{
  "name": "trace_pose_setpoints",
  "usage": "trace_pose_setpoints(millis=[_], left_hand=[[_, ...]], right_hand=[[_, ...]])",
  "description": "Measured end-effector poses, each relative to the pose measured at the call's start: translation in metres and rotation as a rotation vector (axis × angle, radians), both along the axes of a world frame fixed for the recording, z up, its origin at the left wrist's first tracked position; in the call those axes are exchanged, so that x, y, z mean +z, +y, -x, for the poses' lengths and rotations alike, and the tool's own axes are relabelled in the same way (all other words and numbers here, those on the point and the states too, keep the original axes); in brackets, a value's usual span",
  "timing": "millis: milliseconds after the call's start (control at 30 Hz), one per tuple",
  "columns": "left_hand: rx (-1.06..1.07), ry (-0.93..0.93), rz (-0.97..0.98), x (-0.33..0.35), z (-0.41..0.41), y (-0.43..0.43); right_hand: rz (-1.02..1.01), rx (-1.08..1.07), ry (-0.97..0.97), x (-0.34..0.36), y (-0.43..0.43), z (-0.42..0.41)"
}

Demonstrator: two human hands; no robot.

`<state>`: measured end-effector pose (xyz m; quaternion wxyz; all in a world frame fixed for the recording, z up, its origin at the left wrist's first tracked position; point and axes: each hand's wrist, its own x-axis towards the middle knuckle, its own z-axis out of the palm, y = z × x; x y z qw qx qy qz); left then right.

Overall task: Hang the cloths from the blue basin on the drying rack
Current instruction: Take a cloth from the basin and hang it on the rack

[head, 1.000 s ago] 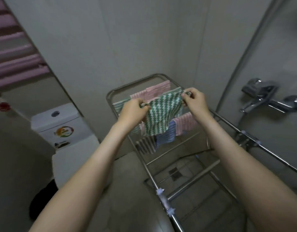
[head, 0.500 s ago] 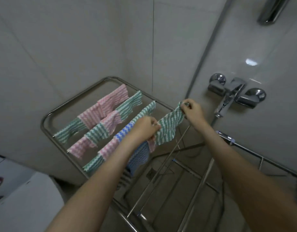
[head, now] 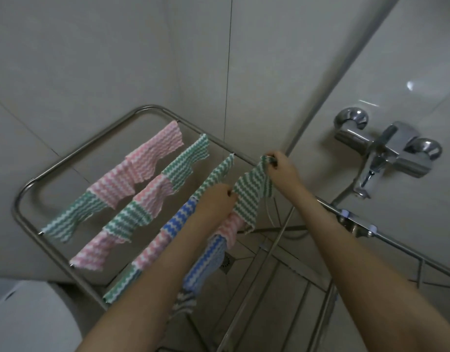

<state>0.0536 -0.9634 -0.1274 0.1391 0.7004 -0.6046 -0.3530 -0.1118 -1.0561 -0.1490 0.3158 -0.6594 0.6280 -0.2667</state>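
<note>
A green-and-white zigzag cloth (head: 252, 194) is stretched between my two hands over a rail of the steel drying rack (head: 92, 141). My left hand (head: 215, 203) pinches its near corner and my right hand (head: 282, 171) pinches its far corner at the rack's right bar. Several pink, green and blue zigzag cloths (head: 153, 158) hang on the rails to the left. Below my left hand hang a pink cloth (head: 231, 229) and a blue cloth (head: 206, 265). The blue basin is out of view.
A chrome shower mixer tap (head: 386, 146) juts from the tiled wall at right. A toilet's white cistern (head: 28, 318) fills the lower left corner. The rack's lower rails (head: 264, 262) cross over a tiled floor with a drain (head: 227, 261).
The view swung to the right and down onto the rack. Both hands kept hold of the green cloth and carried it onto a nearer rail, to the right of the hanging cloths.
</note>
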Motion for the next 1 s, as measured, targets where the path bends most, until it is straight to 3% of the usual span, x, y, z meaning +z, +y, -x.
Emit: trace_pose_setpoints(millis=[200, 400, 533, 600, 700, 800, 1000], left_hand=[[-0.019, -0.085, -0.165, -0.023, -0.02, -0.012], [-0.044, -0.173, -0.298, -0.032, -0.021, -0.019], [0.046, 0.0, -0.121, -0.024, -0.007, -0.016], [-0.047, 0.115, -0.169, -0.02, 0.004, -0.012], [-0.224, 0.043, -0.286, -0.023, 0.014, -0.008], [-0.195, 0.057, -0.266, -0.028, 0.011, -0.004], [-0.078, 0.046, -0.169, -0.019, 0.001, 0.011]], right_hand=[[-0.169, 0.16, 0.02, -0.023, -0.007, -0.012], [-0.022, 0.218, 0.244, -0.041, -0.01, -0.016], [0.046, 0.33, 0.526, -0.046, -0.005, -0.012], [0.011, 0.373, 0.571, -0.046, -0.001, -0.012], [0.069, 0.34, 0.537, -0.042, 0.004, -0.013], [0.14, 0.289, 0.477, -0.035, 0.013, -0.012], [0.075, 0.33, 0.347, -0.012, 0.036, -0.016]])
